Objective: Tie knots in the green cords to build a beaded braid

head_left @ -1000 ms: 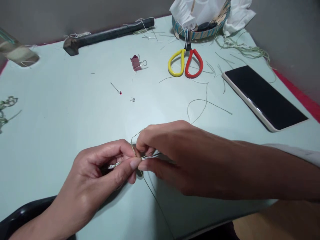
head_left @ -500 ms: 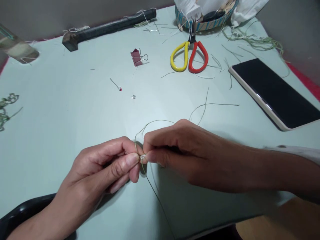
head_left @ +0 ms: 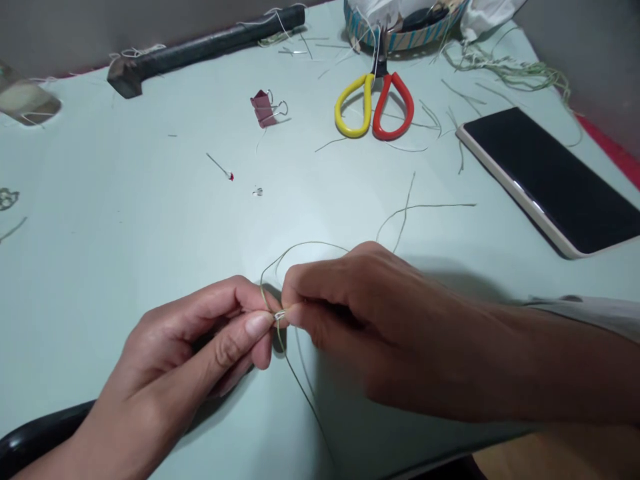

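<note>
My left hand (head_left: 200, 347) and my right hand (head_left: 360, 313) meet fingertip to fingertip low over the pale green table (head_left: 125, 220). Both are closed in a pinch on a small pale knotted piece (head_left: 279, 314) with a thin green thread (head_left: 300, 248) running through it. The thread loops up behind my right hand's fingers and another length trails down toward the table's near edge. What lies inside my left palm is hidden.
Scissors (head_left: 374, 107) with one yellow and one red handle lie at the back, below a basket (head_left: 400, 33). A dark phone (head_left: 550, 177) lies at right. A red binder clip (head_left: 263, 108), a red-headed pin (head_left: 221, 167), a dark bar (head_left: 200, 47) and loose thread scraps (head_left: 415, 210) are scattered about.
My right hand has drawn closer to the left, so the pale strand between them is shorter. A thread loop has risen behind my right fingers. The view tilted slightly down.
</note>
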Tool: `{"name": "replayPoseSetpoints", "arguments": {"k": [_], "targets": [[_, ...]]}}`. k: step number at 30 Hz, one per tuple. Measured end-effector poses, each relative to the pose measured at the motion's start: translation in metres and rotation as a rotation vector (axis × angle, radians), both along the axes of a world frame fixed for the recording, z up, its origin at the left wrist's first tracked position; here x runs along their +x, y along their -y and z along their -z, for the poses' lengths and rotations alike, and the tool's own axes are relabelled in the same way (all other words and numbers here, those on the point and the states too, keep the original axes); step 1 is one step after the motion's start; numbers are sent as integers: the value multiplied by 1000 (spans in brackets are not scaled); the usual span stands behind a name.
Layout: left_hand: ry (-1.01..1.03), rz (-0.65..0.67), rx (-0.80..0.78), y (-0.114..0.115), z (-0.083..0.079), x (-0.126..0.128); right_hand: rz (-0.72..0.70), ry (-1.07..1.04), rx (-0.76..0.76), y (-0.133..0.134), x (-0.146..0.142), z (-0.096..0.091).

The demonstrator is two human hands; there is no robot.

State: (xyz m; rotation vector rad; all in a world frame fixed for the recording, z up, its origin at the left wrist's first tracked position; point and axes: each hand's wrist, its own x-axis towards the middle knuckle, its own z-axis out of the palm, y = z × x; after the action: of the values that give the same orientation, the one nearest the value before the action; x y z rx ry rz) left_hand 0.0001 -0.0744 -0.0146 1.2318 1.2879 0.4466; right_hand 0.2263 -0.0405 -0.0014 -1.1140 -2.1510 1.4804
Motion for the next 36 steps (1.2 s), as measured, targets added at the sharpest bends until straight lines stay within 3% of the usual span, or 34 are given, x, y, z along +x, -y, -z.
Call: {"name": "replayPoseSetpoints", "arguments": {"k": [7,17,28,32,36], "targets": [[-233,102,397,6,2,8,33,60,17,5,-2,1],[-207,107,445,3,5,3,96,-53,-57,3,2,9],[-536,222,818,20,6,-3,94,-123,-247,2,-1,5],[-493,205,822,20,6,-2,135,-212,-378,2,-3,4],[-362,61,708,10,8,2,177,-288,-378,1,-1,3]]}}
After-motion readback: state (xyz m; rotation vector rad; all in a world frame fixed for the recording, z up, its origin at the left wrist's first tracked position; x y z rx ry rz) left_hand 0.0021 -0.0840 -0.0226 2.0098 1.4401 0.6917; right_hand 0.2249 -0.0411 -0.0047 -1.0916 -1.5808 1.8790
